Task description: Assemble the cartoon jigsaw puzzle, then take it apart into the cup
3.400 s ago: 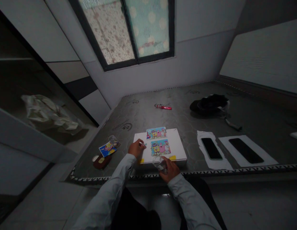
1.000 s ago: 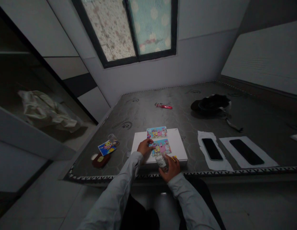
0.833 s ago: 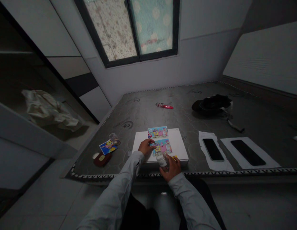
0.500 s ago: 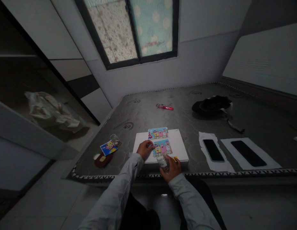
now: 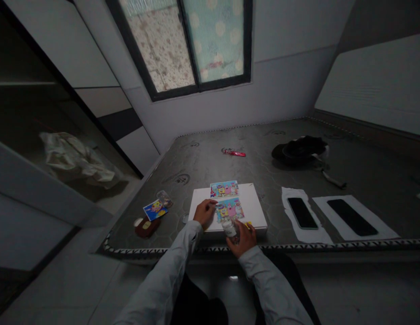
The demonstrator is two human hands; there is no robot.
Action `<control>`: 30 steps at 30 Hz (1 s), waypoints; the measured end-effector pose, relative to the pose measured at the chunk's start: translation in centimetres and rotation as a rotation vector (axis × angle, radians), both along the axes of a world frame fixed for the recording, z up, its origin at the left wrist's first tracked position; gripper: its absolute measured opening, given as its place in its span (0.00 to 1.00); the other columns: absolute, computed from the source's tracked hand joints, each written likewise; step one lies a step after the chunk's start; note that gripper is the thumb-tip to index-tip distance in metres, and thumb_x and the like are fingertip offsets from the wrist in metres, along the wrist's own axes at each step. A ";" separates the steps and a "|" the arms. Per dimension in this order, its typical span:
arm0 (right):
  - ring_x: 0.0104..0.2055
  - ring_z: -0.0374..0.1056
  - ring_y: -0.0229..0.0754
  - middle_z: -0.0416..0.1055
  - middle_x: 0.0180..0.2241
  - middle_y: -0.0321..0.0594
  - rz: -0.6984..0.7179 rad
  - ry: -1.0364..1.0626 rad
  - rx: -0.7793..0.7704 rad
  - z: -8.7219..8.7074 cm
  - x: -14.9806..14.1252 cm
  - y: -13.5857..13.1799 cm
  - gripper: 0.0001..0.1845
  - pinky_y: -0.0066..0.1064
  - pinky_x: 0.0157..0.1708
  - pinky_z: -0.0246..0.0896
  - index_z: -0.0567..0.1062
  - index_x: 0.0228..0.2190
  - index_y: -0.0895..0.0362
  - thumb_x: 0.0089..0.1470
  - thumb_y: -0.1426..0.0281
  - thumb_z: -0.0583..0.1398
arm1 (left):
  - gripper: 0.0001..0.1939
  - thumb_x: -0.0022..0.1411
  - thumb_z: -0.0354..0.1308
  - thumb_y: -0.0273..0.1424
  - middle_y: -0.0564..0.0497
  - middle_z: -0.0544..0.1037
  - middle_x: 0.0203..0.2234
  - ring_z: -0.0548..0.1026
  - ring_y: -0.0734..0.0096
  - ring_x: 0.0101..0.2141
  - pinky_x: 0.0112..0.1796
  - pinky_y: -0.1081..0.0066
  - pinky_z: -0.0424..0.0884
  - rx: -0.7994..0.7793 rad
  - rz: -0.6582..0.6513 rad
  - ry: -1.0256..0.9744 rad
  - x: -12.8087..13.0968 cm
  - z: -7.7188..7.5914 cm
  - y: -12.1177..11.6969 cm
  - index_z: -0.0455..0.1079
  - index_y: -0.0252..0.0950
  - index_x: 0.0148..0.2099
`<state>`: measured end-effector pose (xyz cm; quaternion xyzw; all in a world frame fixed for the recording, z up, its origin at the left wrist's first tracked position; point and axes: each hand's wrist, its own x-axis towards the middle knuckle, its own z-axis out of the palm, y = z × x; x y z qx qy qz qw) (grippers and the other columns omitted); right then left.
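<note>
A white board lies near the front edge of the grey surface, with two cartoon pictures on it, an upper picture and a lower picture. My left hand rests on the board at the lower picture's left edge, fingers pinched on something small that I cannot make out. My right hand is closed around a small clear container at the board's front edge.
Left of the board lie a cartoon card, a clear bag and a dark red case. Two phones lie on white sheets to the right. A black bundle and a red wrapper sit further back.
My left hand moved from the white board's left part to the lower picture's left edge. My right hand drew the clear container slightly up onto the board's front edge.
</note>
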<state>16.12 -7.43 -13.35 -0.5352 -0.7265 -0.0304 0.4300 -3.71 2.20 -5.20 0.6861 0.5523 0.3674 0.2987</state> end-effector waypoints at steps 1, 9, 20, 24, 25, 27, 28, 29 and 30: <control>0.49 0.69 0.48 0.73 0.48 0.46 0.000 -0.002 -0.002 0.0 0.0 0.0 0.35 0.45 0.57 0.47 0.61 0.54 0.57 0.45 0.60 0.61 | 0.13 0.59 0.56 0.37 0.50 0.77 0.35 0.70 0.76 0.27 0.32 0.74 0.67 0.014 -0.001 0.023 0.1 0.1 -0.1 0.75 0.36 0.43; 0.49 0.69 0.48 0.73 0.48 0.47 0.000 0.022 0.010 -0.1 -0.1 -0.1 0.34 0.45 0.57 0.46 0.62 0.53 0.57 0.45 0.61 0.61 | 0.13 0.51 0.65 0.33 0.51 0.75 0.38 0.67 0.78 0.27 0.32 0.74 0.66 0.081 -0.004 0.047 0.4 0.2 -0.3 0.76 0.36 0.41; 0.51 0.68 0.47 0.72 0.49 0.47 -0.007 0.149 -0.059 0.5 -0.8 -0.4 0.32 0.44 0.59 0.42 0.64 0.52 0.56 0.45 0.63 0.61 | 0.18 0.51 0.67 0.38 0.49 0.73 0.40 0.70 0.76 0.29 0.36 0.71 0.70 0.047 -0.099 0.203 -0.3 -0.2 0.4 0.77 0.38 0.44; 0.51 0.68 0.47 0.72 0.48 0.45 -0.011 0.147 -0.064 0.9 -0.8 -0.5 0.31 0.44 0.59 0.43 0.64 0.52 0.56 0.44 0.63 0.61 | 0.21 0.46 0.70 0.35 0.50 0.75 0.38 0.73 0.72 0.32 0.38 0.70 0.71 -0.001 -0.077 0.328 -0.3 0.2 0.6 0.76 0.38 0.44; 0.51 0.68 0.47 0.73 0.48 0.45 -0.012 0.146 -0.063 0.9 -0.8 -0.5 0.32 0.44 0.59 0.43 0.64 0.52 0.56 0.44 0.63 0.61 | 0.20 0.46 0.70 0.35 0.50 0.76 0.37 0.74 0.70 0.33 0.38 0.70 0.71 -0.022 -0.062 0.340 -0.2 0.3 0.7 0.76 0.39 0.44; 0.51 0.68 0.47 0.72 0.49 0.45 -0.011 0.139 -0.056 0.8 -0.7 -0.5 0.32 0.45 0.59 0.43 0.63 0.52 0.56 0.45 0.63 0.60 | 0.19 0.46 0.70 0.33 0.50 0.77 0.36 0.74 0.68 0.36 0.39 0.71 0.70 -0.061 -0.045 0.356 0.0 0.5 0.8 0.76 0.40 0.43; 0.51 0.68 0.47 0.72 0.49 0.46 -0.009 0.130 -0.048 0.7 -0.7 -0.4 0.32 0.45 0.59 0.43 0.63 0.52 0.56 0.45 0.63 0.60 | 0.19 0.46 0.70 0.33 0.51 0.77 0.36 0.74 0.68 0.37 0.39 0.71 0.70 -0.077 -0.043 0.363 0.1 0.6 0.8 0.76 0.40 0.42; 0.50 0.69 0.48 0.73 0.49 0.46 -0.009 0.119 -0.039 0.5 -0.6 -0.4 0.31 0.45 0.59 0.43 0.63 0.52 0.56 0.45 0.62 0.60 | 0.18 0.46 0.70 0.33 0.51 0.77 0.36 0.74 0.68 0.38 0.39 0.71 0.70 -0.087 -0.043 0.374 0.1 0.7 0.9 0.76 0.40 0.42; 0.50 0.69 0.48 0.73 0.48 0.46 -0.008 0.103 -0.029 0.4 -0.6 -0.3 0.31 0.44 0.59 0.43 0.63 0.52 0.56 0.45 0.62 0.60 | 0.18 0.45 0.71 0.34 0.51 0.76 0.36 0.74 0.68 0.37 0.40 0.71 0.70 -0.095 -0.043 0.388 0.1 0.7 0.9 0.76 0.39 0.41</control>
